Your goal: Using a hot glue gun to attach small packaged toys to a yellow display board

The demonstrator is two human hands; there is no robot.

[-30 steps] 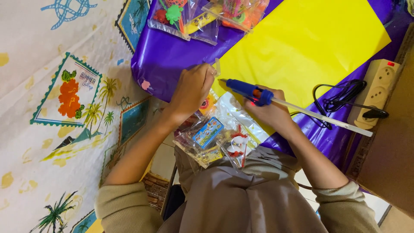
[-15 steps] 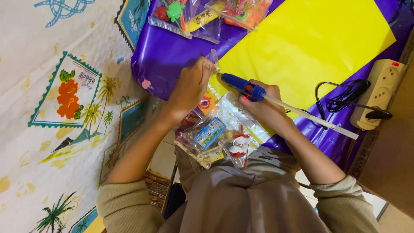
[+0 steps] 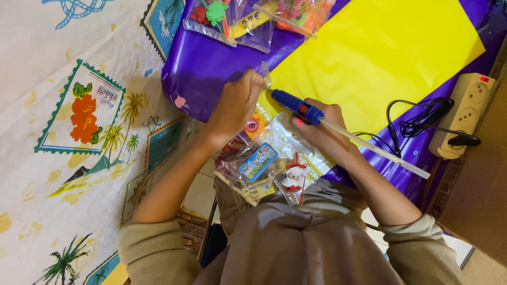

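Seen from above, a person sits at a low surface covered with a purple sheet, on which lies a large yellow sheet of paper.

The right hand is closed around a blue glue gun, with a clear glue stick jutting out of its back end towards the person's right. The gun's nozzle points at the near corner of the yellow paper, just beside the other hand's fingertips.

The left hand is curled, its fingertips pinching the top edge of a small clear plastic packet that stands up at the edge of the yellow paper. The nozzle is very close to the packet; whether they touch cannot be told.

Below both hands, in the person's lap, lies a loose heap of small toy packets in clear plastic. More packets of bright toys rest at the far edge of the purple sheet.

To the right, a cream power strip sits with a black plug and a coiled black cord beside it. To the left lies a pale cloth printed with palm trees and stamp-like pictures.
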